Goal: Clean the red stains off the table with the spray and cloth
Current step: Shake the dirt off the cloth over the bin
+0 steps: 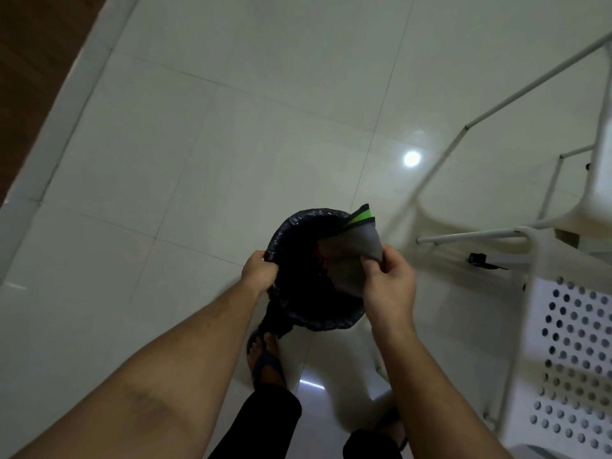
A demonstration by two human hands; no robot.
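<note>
- Head view: a bin lined with a black bag (314,273) is held at its near-left rim by the left hand (260,271), whose fingers are curled over the crinkled plastic.
- A grey cloth (352,256), edged in dark trim with a green layer showing at its far tip, is pinched between thumb and fingers of the right hand (389,283), directly over the bin's mouth.
- The step appears to be shaking residue into the bin or discarding the cloth; it is best done with the cloth kept low inside the rim and the bag held steady.
- The cloth looks soft and folded; the liner thin and glossy.
- The tiled floor (231,127) is smooth and reflective; a white perforated plastic chair (573,342) stands at right.
- Neither spray nor table stains are visible.
</note>
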